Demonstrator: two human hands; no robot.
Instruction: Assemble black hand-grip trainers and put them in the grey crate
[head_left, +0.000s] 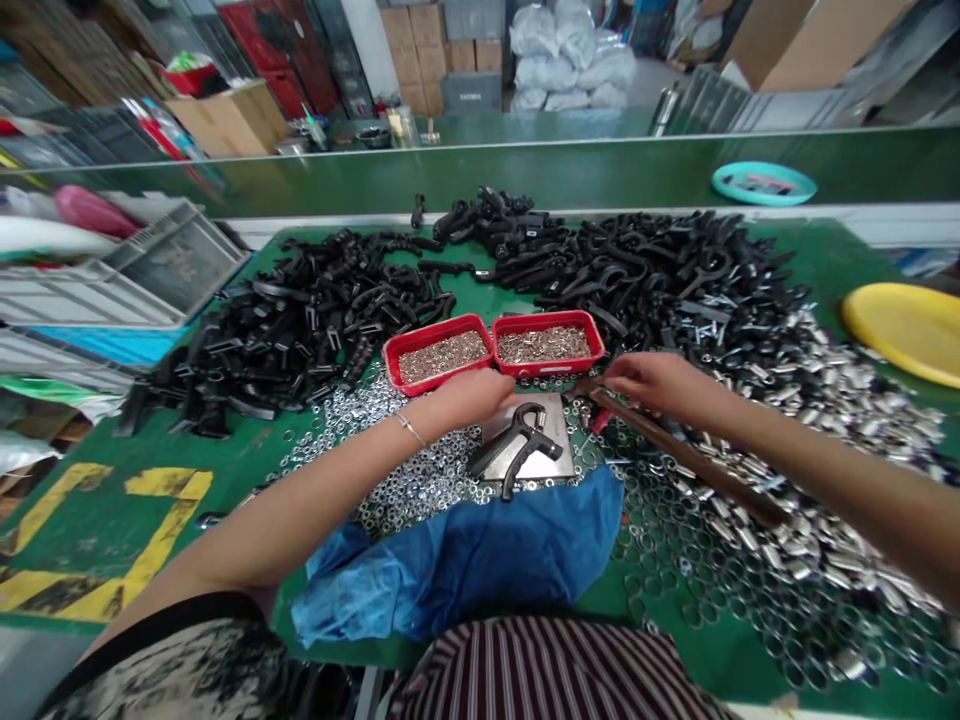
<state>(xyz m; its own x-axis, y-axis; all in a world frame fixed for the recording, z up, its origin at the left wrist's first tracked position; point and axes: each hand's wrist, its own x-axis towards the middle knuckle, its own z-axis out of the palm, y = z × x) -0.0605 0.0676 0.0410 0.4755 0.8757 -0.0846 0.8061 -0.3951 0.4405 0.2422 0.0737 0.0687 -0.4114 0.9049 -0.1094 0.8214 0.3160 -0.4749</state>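
My left hand (484, 392) is closed, knuckles up, at the front edge of the red trays; whatever its fingers hold is hidden. Just below it, a black hand grip strengthener (521, 445) with a spring lies on a square metal plate (547, 462). Right of the plate, my right hand (652, 382) has its fingers curled at the head end of a wooden-handled hammer (697, 465). The handle slants down to the right, under my forearm. Both the left red tray (439, 380) and the right red tray (551, 370) hold small metal pins.
Black plastic handles (300, 310) are heaped at left and back right. Metal nuts (420, 470) spread left of the plate; springs (810, 490) and rings (697, 570) cover the right. A blue cloth (480, 560) lies in front. A yellow plate (907, 325) sits far right.
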